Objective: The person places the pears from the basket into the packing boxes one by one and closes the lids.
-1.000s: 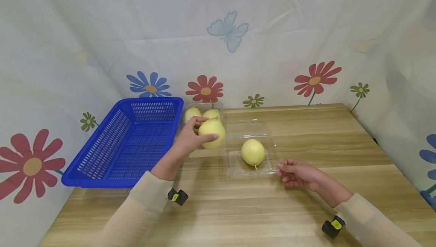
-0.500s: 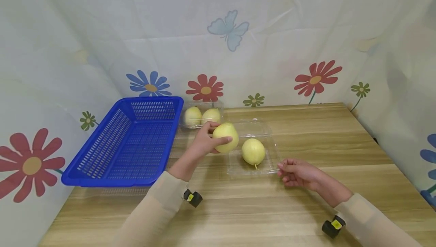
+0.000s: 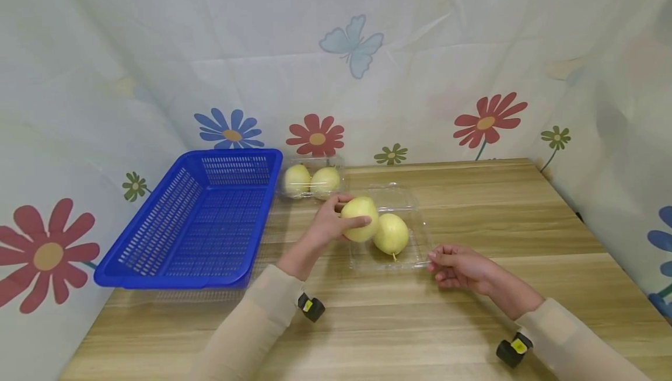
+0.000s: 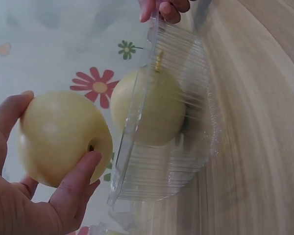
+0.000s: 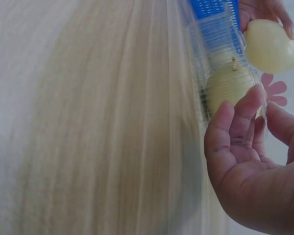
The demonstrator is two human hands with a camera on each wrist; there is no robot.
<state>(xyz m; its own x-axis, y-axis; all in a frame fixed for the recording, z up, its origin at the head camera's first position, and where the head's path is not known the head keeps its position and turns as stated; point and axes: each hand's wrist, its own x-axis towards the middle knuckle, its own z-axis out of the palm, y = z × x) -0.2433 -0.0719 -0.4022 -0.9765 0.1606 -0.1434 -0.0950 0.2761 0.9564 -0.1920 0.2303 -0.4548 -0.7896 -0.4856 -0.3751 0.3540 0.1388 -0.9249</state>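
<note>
Held between the thumb and fingers of my left hand [image 3: 326, 224] is a pale yellow pear [image 3: 362, 217]. In the left wrist view the thumb lies beside a small dark hollow at the end of this pear [image 4: 61, 139]. It hangs at the left side of an opened clear plastic clamshell box [image 3: 362, 259], above the rim. Another pear [image 3: 395, 235] sits inside that box, its stem toward the near side. My right hand [image 3: 462, 270] pinches the box's near right corner, thumb on one side of the rim and fingers [image 5: 253, 98] on the other.
A blue plastic basket [image 3: 191, 280] with slotted walls stands at the left. Behind the left hand, a second clear box [image 3: 338, 165] contains two pears [image 3: 325, 179]. Everything rests on a wood-grain table [image 3: 499, 206], with a flowered cloth [image 3: 420, 89] hanging behind.
My left hand has carried its pear rightward and slightly nearer, from in front of the back box to the opened box. The right hand has stayed at the corner.
</note>
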